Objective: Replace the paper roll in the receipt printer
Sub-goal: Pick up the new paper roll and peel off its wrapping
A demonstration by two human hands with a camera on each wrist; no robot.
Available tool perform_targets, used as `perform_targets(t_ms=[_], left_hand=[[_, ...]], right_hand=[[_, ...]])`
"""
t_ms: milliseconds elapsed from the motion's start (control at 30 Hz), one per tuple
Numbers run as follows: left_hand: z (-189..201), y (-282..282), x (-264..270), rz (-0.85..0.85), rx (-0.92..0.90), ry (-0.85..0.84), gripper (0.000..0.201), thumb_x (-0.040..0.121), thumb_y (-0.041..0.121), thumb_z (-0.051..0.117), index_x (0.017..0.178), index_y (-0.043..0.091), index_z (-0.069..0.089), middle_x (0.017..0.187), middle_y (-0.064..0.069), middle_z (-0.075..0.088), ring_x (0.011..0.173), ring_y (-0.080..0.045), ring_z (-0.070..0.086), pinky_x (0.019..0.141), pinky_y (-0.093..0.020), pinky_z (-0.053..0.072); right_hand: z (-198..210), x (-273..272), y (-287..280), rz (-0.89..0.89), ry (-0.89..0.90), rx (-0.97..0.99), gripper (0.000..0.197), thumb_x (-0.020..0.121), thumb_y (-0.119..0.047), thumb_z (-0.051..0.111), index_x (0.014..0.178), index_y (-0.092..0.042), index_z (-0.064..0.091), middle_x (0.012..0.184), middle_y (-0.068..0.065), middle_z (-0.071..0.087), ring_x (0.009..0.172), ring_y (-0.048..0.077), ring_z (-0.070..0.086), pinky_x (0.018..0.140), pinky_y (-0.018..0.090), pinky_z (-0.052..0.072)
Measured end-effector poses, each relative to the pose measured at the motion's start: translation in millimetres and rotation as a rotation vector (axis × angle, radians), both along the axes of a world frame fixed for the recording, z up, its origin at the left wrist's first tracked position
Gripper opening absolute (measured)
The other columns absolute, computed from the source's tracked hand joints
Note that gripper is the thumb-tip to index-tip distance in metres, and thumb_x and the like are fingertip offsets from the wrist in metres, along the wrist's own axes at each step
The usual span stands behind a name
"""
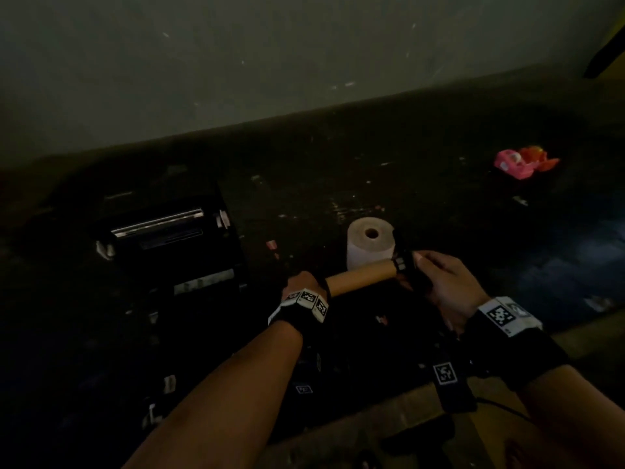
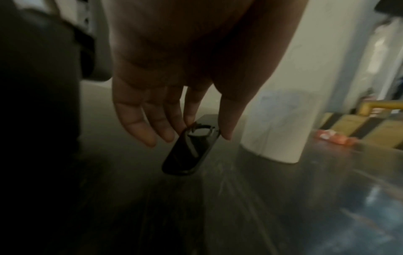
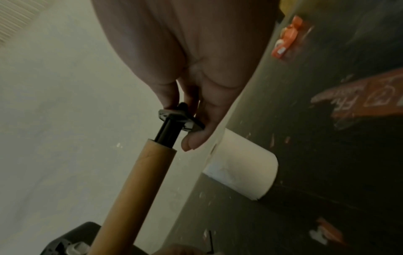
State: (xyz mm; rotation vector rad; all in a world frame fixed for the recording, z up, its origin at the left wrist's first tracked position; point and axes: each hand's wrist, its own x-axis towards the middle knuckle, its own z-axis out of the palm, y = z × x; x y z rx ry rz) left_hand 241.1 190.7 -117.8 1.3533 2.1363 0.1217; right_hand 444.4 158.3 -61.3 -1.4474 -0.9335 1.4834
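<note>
- Two hands hold one cardboard core (image 1: 360, 277) level above the dark worktop (image 1: 406, 184), one at each end.
- The left hand (image 1: 302, 286) is at the core's left end. In the left wrist view its thumb and forefinger tip pinch a black end plate (image 2: 189, 151), oblong with a hole near the top. The other fingers hang loosely straight.
- The right hand (image 1: 439, 282) pinches the flanged end of a black spindle (image 3: 167, 132) between thumb and fingertips. A short stretch of the spindle shows between the flange and the core's right end; the rest runs into the core.
- The core is bare brown cardboard with no paper on it.
- A full white paper roll (image 1: 370, 245) stands on end on the worktop, just behind the core's right end, with its hollow centre facing up.
- The black receipt printer (image 1: 169, 238) sits on the worktop to the left, well apart from the hands. Whether its lid is up is too dark to tell.
- A pink and orange toy (image 1: 524, 160) lies far right near the wall (image 1: 270, 62).
</note>
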Motion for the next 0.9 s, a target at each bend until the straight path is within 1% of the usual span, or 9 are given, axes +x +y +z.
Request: perform_targets(t_ms=[100, 200, 333, 433, 500, 567, 633, 767, 900], left_hand=[[-26.2, 1.0, -13.4, 0.008, 0.048, 0.051, 0.035, 0.089, 0.015, 0.052, 0.120, 0.000, 0.057, 0.124, -0.022, 0.060, 0.115, -0.037, 0.058, 0.046, -0.022, 0.019], [-26.7, -1.0, -18.1, 0.047, 0.084, 0.054, 0.036, 0.087, 0.019, 0.055, 0.118, 0.000, 0.059, 0.122, -0.022, 0.061, 0.113, -0.038, 0.058, 0.054, -0.029, 0.031], [-18.8, -2.8, -23.0, 0.078, 0.076, 0.060, 0.042, 0.086, 0.027, 0.057, 0.118, 0.001, 0.057, 0.121, -0.021, 0.061, 0.111, -0.037, 0.059, 0.080, -0.038, 0.046], [6.5, 7.9, -27.4, 0.051, 0.143, 0.035, 0.039, 0.093, 0.032, 0.048, 0.114, 0.002, 0.062, 0.117, -0.017, 0.064, 0.109, -0.035, 0.061, 0.088, -0.037, 0.048], [35.0, 13.7, -31.8, 0.019, 0.172, -0.264, 0.041, 0.094, 0.040, 0.046, 0.110, 0.008, 0.065, 0.110, -0.014, 0.065, 0.102, -0.030, 0.062, 0.085, -0.037, 0.051], [64.9, 11.1, -34.6, 0.106, 0.052, -0.693, 0.041, 0.089, 0.048, 0.050, 0.109, 0.015, 0.064, 0.108, -0.009, 0.060, 0.099, -0.024, 0.059, 0.077, -0.041, 0.057], [79.4, 7.8, -38.3, 0.032, -0.042, -0.847, 0.036, 0.085, 0.046, 0.059, 0.108, 0.019, 0.063, 0.111, -0.008, 0.060, 0.098, -0.022, 0.062, 0.065, -0.037, 0.060], [79.0, 2.1, -36.8, -0.191, 0.017, -0.782, 0.037, 0.085, 0.017, 0.065, 0.121, 0.009, 0.058, 0.095, 0.000, 0.063, 0.082, -0.011, 0.063, 0.065, -0.025, 0.058], [67.4, 0.0, -38.3, -0.452, 0.031, -0.459, 0.041, 0.079, 0.018, 0.072, 0.119, 0.009, 0.063, 0.100, -0.002, 0.067, 0.092, -0.015, 0.063, 0.081, -0.025, 0.053]], right_hand=[[-5.4, 1.0, 6.1, 0.044, 0.008, -0.037, 0.023, 0.096, -0.017, 0.042, 0.097, -0.009, 0.064, 0.093, 0.011, 0.067, 0.085, 0.020, 0.065, 0.083, 0.035, 0.052], [-10.4, 0.5, 11.8, 0.043, -0.019, -0.061, 0.023, 0.095, -0.020, 0.045, 0.096, -0.011, 0.066, 0.097, 0.012, 0.069, 0.092, 0.023, 0.066, 0.087, 0.038, 0.051], [-15.6, -1.7, 18.9, 0.022, -0.042, -0.073, 0.024, 0.094, -0.024, 0.046, 0.091, -0.017, 0.069, 0.100, 0.011, 0.072, 0.097, 0.024, 0.068, 0.094, 0.043, 0.050], [-17.3, -2.8, 21.9, 0.007, -0.037, -0.080, 0.024, 0.093, -0.028, 0.047, 0.092, -0.019, 0.069, 0.097, 0.010, 0.073, 0.098, 0.024, 0.067, 0.095, 0.044, 0.049], [-14.8, -4.9, 24.7, 0.009, -0.021, -0.072, 0.024, 0.093, -0.028, 0.046, 0.093, -0.017, 0.068, 0.097, 0.010, 0.073, 0.099, 0.025, 0.067, 0.096, 0.044, 0.048], [-11.5, -7.8, 26.8, 0.013, 0.021, -0.063, 0.024, 0.095, -0.024, 0.043, 0.096, -0.012, 0.064, 0.096, 0.012, 0.070, 0.097, 0.025, 0.065, 0.095, 0.041, 0.047], [-11.2, -12.2, 28.4, 0.013, 0.027, -0.047, 0.025, 0.096, -0.021, 0.041, 0.099, -0.009, 0.062, 0.096, 0.014, 0.068, 0.094, 0.025, 0.064, 0.092, 0.040, 0.047], [-14.2, -13.5, 28.6, 0.000, -0.001, -0.032, 0.024, 0.096, -0.022, 0.041, 0.099, -0.009, 0.062, 0.095, 0.015, 0.068, 0.098, 0.028, 0.064, 0.094, 0.042, 0.048], [-14.8, 9.1, 29.3, -0.069, -0.058, -0.013, 0.028, 0.095, -0.021, 0.045, 0.106, -0.002, 0.062, 0.103, 0.021, 0.067, 0.095, 0.031, 0.065, 0.088, 0.042, 0.052]])
